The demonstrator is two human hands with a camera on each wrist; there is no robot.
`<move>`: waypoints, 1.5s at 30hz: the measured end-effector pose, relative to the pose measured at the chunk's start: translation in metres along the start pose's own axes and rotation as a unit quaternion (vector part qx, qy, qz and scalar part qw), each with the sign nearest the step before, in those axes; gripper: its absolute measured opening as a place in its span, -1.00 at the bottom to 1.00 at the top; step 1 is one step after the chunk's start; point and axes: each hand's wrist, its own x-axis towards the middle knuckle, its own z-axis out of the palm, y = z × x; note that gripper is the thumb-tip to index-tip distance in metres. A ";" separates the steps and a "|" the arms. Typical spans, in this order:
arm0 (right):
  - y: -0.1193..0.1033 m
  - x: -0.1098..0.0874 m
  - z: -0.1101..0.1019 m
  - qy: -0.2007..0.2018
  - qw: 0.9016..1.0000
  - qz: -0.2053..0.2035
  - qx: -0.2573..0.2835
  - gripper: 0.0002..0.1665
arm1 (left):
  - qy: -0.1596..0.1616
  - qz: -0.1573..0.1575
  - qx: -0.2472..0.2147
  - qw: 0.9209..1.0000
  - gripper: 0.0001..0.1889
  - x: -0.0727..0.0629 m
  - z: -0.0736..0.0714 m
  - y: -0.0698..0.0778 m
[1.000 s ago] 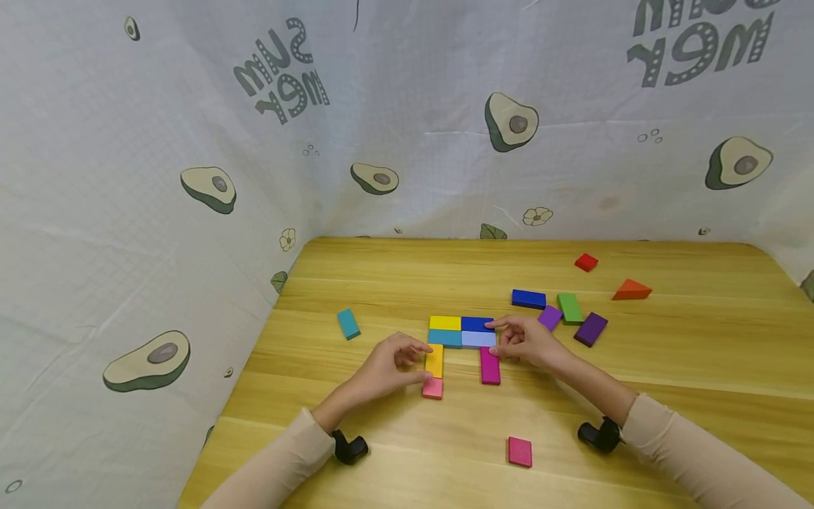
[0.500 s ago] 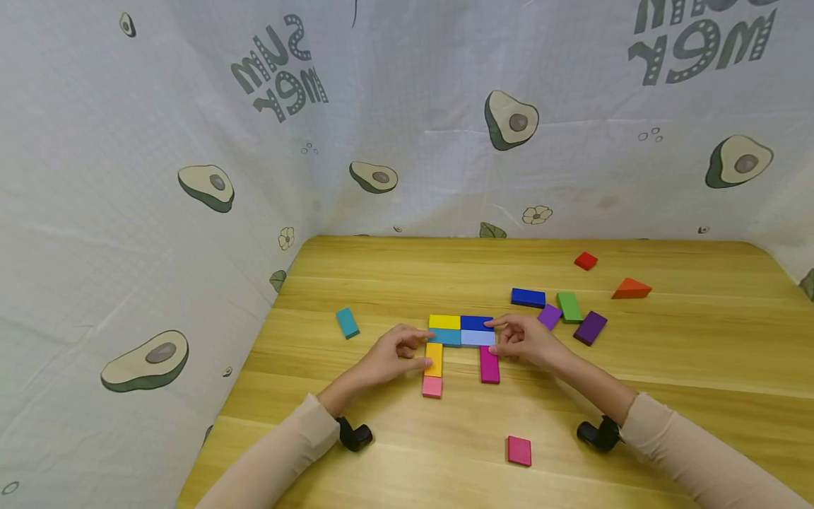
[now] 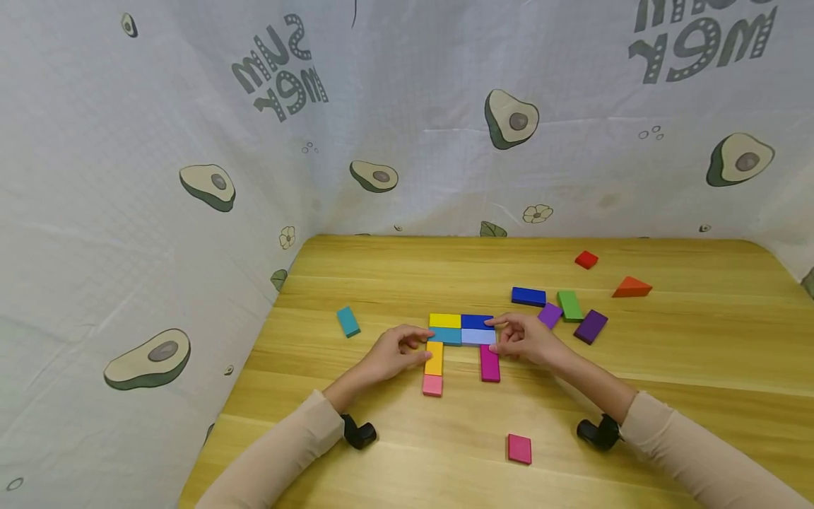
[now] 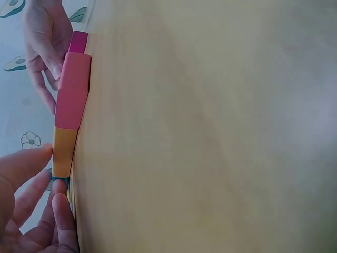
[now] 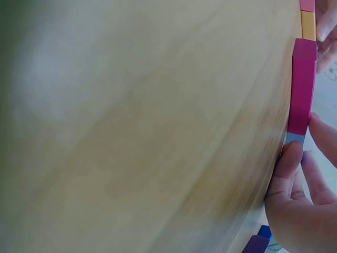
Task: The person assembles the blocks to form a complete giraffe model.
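Flat coloured blocks lie edge to edge mid-table in the head view. A yellow block [image 3: 445, 321] and a blue block [image 3: 477, 322] form the back row, with a teal block [image 3: 447, 336] and a light blue block [image 3: 478, 337] before them. An orange block [image 3: 434, 359] with a pink block [image 3: 432, 386] runs toward me at left, a magenta block [image 3: 490, 364] at right. My left hand [image 3: 391, 353] touches the teal block's left end with the index finger, its thumb at the orange one. My right hand [image 3: 526, 339] has its index finger on the blue block and thumb at the magenta one.
A crimson square block [image 3: 519, 449] lies near me, a loose teal block [image 3: 348, 322] at left. Toward the right are blue [image 3: 528, 297], violet [image 3: 550, 316], green [image 3: 569, 307] and dark purple [image 3: 591, 326] blocks, an orange-red triangle [image 3: 632, 288] and a red block [image 3: 586, 259].
My left hand has moved slightly away from me: its index finger went from the orange block to the teal one, its thumb from the pink block up to the orange. The right hand stays put.
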 end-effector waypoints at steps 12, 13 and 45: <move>-0.002 -0.007 0.000 0.000 1.000 0.011 0.013 -0.39 | -0.001 -0.007 -0.043 0.999 -0.62 0.006 -0.001 0.002; -0.003 -0.009 -0.001 0.000 1.000 0.008 0.013 -0.40 | -0.002 -0.006 -0.047 0.999 -0.62 0.006 -0.001 0.001; 0.021 -0.101 0.013 -0.150 0.978 -0.143 0.015 -0.56 | -0.011 -0.024 -0.093 0.995 -0.63 0.009 -0.004 -0.002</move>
